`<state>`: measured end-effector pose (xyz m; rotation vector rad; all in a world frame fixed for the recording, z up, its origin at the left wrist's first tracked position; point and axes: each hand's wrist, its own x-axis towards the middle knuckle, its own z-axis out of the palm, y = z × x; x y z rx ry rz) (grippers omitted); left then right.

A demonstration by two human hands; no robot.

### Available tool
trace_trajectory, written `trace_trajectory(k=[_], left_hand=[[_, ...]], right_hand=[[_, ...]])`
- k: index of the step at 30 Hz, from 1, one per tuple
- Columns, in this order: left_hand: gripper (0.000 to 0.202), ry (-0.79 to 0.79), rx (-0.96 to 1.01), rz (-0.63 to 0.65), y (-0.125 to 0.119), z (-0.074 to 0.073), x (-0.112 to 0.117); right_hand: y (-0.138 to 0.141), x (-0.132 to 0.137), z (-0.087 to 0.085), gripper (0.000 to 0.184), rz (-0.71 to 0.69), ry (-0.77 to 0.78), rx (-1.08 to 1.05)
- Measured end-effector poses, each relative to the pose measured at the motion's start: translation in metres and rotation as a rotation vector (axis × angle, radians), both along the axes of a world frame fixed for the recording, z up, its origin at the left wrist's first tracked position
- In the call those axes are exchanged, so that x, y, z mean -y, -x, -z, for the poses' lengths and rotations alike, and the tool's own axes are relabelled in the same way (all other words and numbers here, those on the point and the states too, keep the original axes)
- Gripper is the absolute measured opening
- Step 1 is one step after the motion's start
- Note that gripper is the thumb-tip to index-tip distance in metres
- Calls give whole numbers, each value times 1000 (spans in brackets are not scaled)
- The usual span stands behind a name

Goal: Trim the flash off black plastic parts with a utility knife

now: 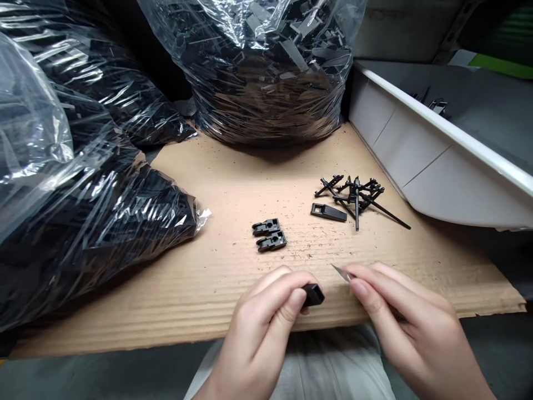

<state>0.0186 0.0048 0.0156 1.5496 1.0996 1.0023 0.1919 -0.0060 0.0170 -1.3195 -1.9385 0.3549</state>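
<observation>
My left hand (262, 328) pinches a small black plastic part (313, 294) between thumb and fingers at the near edge of the cardboard sheet (233, 172). My right hand (403, 322) is closed on a thin metal blade (340, 272) whose tip points left, just above the part and not touching it. Two similar black parts (270, 234) lie side by side on the cardboard ahead of my left hand. A flat black part (328, 211) lies beside a pile of black sprue pieces (353, 194) further right.
Large clear plastic bags full of black parts stand at the back (266, 66) and along the left (75, 183). A white tray (420, 150) with a few black parts inside borders the cardboard on the right. Small black shavings dot the cardboard.
</observation>
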Motion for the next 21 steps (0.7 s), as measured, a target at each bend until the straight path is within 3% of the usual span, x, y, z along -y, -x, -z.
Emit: trace_trajectory(k=[3,7,21], left_hand=[[30,189,142,38,2,-4,-1],[33,270,238,34,1,-5,0],[29,271,225,66,11,3,1]], right_hand=[[2,7,-9,16,-99,59,-71],[10,8,-15,15,-205,40,-70],[21,7,-16,17,-184,131,-40]])
